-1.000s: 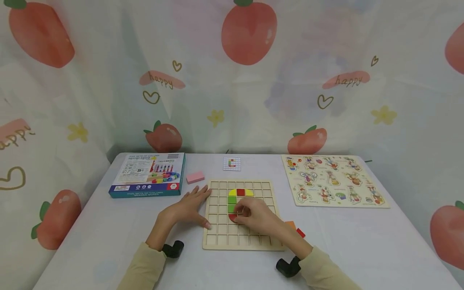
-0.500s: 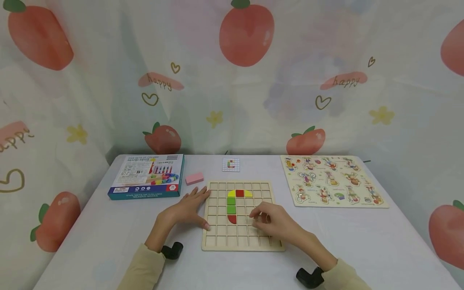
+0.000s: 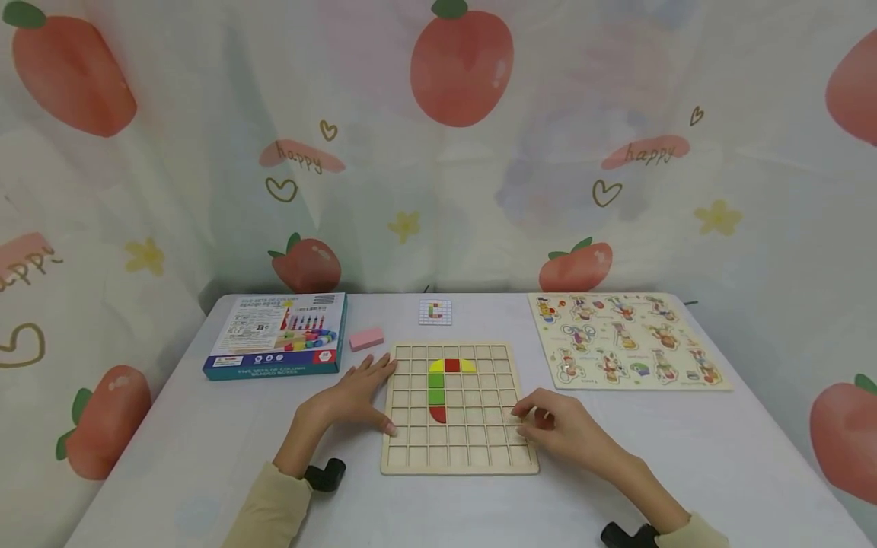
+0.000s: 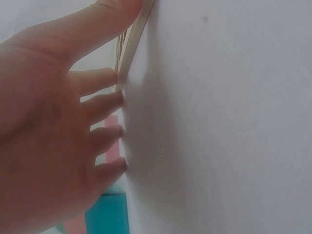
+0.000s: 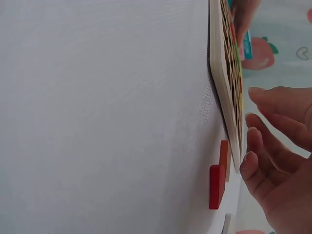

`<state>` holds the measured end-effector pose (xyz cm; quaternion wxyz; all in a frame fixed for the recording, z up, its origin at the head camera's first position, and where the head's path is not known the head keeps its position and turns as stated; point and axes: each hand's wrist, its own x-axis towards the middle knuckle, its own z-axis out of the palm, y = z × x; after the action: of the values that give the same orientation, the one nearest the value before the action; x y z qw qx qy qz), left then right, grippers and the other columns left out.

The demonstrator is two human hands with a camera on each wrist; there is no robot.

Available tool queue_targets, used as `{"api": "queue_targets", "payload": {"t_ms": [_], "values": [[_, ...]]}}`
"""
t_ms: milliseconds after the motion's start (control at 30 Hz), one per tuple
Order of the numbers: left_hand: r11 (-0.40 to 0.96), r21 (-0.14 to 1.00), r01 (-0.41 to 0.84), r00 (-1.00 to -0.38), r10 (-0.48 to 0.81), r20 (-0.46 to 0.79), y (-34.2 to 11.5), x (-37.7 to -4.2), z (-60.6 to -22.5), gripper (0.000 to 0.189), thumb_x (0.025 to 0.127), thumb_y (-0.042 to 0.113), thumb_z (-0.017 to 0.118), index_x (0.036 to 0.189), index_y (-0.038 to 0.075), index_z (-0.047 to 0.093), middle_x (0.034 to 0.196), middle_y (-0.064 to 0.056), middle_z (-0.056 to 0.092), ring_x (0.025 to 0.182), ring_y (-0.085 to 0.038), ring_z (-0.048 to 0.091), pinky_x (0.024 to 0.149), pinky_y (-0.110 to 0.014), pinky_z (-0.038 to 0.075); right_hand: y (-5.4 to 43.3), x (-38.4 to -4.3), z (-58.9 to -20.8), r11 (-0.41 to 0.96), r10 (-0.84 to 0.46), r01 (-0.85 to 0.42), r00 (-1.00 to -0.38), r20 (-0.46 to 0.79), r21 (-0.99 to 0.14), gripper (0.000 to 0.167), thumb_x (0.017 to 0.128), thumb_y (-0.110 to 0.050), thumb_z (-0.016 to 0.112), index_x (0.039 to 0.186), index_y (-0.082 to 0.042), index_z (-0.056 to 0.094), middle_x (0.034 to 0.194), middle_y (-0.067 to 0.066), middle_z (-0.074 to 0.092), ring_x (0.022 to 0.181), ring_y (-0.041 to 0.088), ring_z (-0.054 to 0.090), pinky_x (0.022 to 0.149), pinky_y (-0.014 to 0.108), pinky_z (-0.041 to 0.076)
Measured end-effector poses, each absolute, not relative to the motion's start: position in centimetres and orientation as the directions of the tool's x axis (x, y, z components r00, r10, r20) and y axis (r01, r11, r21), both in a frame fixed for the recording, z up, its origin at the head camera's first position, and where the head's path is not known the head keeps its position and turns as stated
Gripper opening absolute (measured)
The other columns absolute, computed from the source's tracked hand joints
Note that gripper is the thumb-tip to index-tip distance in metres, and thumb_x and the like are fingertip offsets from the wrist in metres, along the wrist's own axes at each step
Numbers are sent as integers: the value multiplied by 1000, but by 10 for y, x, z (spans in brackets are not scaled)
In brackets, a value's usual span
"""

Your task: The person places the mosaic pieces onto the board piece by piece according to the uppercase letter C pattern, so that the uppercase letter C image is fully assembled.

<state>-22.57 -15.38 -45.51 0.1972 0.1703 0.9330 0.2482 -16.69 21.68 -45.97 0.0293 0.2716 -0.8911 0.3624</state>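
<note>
A wooden grid board (image 3: 479,457) lies mid-table. In its cells sit a red square (image 3: 452,365) between two rounded yellow pieces, two green squares (image 3: 436,396) below, and a red rounded piece (image 3: 438,415) at the bottom. My left hand (image 3: 352,397) rests along the board's left edge, fingers spread and thumb touching the near part. Over the right edge hovers my right hand (image 3: 565,430), fingers loosely bent, thumb and forefinger apart, holding nothing. In the right wrist view, a red block (image 5: 216,187) and an orange block (image 5: 224,156) lie beside the board; the hand hides them in the head view.
Behind the board lies a small pattern card (image 3: 435,312). A boxed bead set (image 3: 274,335) stands at the back left, a pink block (image 3: 366,339) next to it. At the back right is a picture puzzle board (image 3: 626,342). A printed curtain surrounds the table.
My right hand has left the red rounded piece and drawn back to the right, off the grid's middle to its right edge. The left hand stays in place.
</note>
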Motion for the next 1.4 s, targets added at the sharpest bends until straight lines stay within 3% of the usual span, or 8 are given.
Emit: {"api": "queue_targets", "payload": {"t_ms": [333,567,800,1167,1400], "values": [[819,532,217,-870,409,-275,-155,-226,-456,111,73,40,92,163,14,32,173,-8,20,161,-36,5,129,-60,6,237,-163,-464,682,-398,-427,-898,188,-593,21,84,-6,83,101,-13,74,94,-7,69,74,1,55,62,20,50],[820,532,209,-871,403,-280,-154,-224,-456,111,73,39,92,163,14,32,172,-8,20,161,-36,5,128,-60,7,242,-162,-463,714,-359,-418,-907,219,-562,20,83,-9,86,100,-12,75,92,-5,66,68,0,48,56,20,45],[817,538,206,-871,404,-279,-153,-224,-454,110,73,39,92,163,14,32,172,-8,20,161,-36,5,128,-60,7,245,-165,-461,759,-330,-336,-937,116,-558,18,85,-15,85,98,-12,73,88,-4,59,65,0,42,55,20,40],[817,528,232,-865,422,-272,-155,-225,-456,110,75,39,90,163,13,30,173,-9,18,161,-37,3,128,-60,5,241,-169,-459,734,-353,-344,-930,104,-586,18,87,-13,82,95,-12,66,77,-11,61,68,-1,49,58,20,46],[813,537,224,-861,423,-281,-155,-225,-454,111,74,41,90,163,13,30,173,-9,18,161,-38,3,128,-61,5,236,-170,-455,711,-353,-335,-930,98,-619,12,92,-11,77,102,-11,72,88,-9,70,72,-1,55,62,21,50]]}}
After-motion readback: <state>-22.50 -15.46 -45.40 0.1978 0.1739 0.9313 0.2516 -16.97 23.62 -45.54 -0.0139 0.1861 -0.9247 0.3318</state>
